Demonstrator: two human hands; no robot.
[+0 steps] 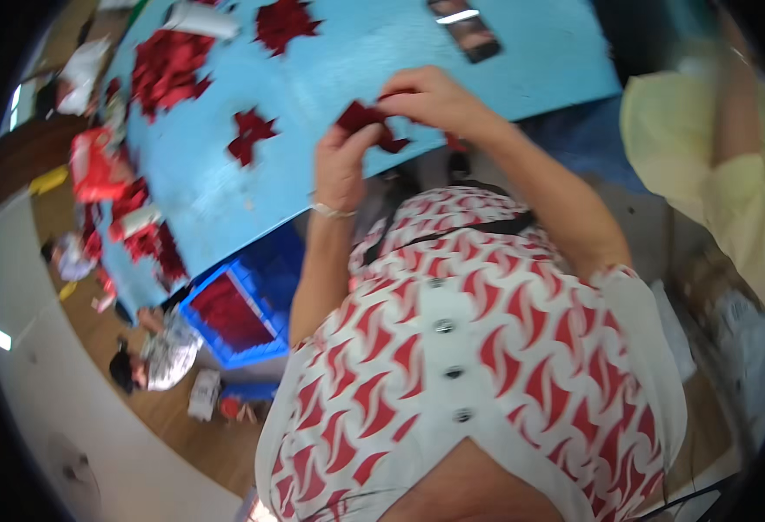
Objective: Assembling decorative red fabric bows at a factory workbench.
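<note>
Over the near edge of the blue table (313,113), both hands hold a dark red piece of cloth (358,115) with pointed corners. My left hand (340,167) pinches its lower left part between thumb and fingers. From the upper right, my right hand (433,100) grips the piece with closed fingers. Part of the cloth is hidden by the fingers. A small red piece with jagged ends (249,137) lies on the table to the left of my hands. Farther off are a red cluster (285,24) and a larger red pile (169,70).
A phone (465,30) lies at the far right of the table, and a white roll (201,19) at the far left. Below the left edge stands a blue crate (256,355) with red material inside. People sit at left (172,355); someone in yellow (674,117) is at right.
</note>
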